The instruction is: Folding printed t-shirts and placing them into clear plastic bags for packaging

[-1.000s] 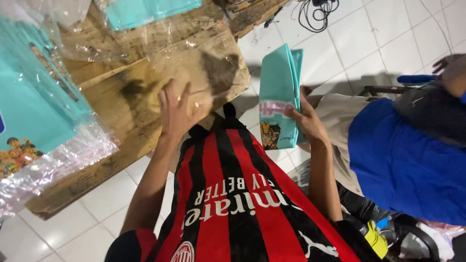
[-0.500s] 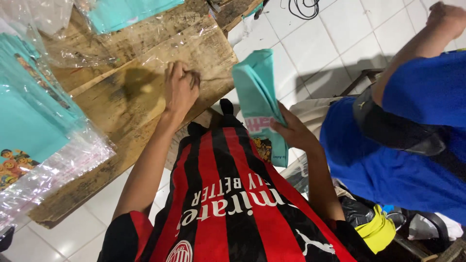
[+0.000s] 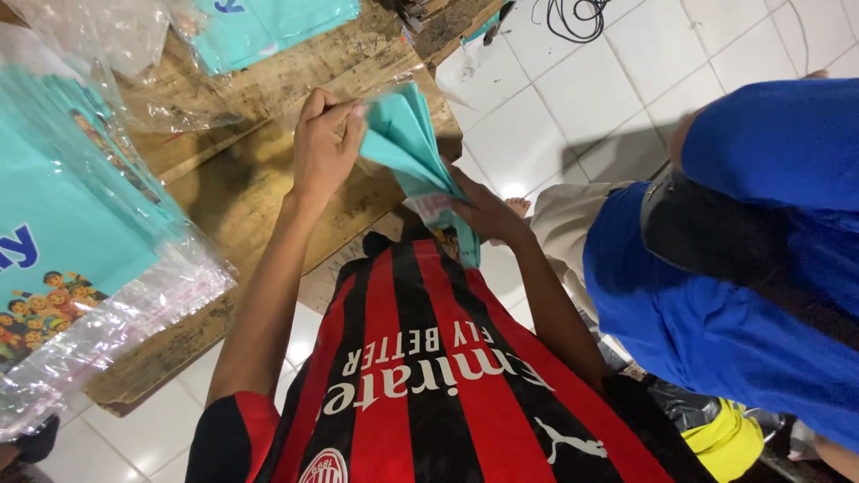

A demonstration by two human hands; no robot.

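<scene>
Left hand [image 3: 324,148] pinches folded teal garment [image 3: 412,143] over the wooden table [image 3: 242,192]; right hand [image 3: 483,210] grips its lower end. White tile floor [image 3: 573,98] beside the table.

Both hands, left hand [image 3: 324,148] and right hand [image 3: 488,213], grip folded teal cloth [image 3: 407,143].

White tiled floor [image 3: 573,98] (glossy) beneath a worn wooden table [image 3: 250,179]

One camera only, worn on the person's head, looking steeply down and close over their striped shirt [image 3: 420,376] to the wooden table [image 3: 242,179] and tiled floor [image 3: 573,107].
</scene>
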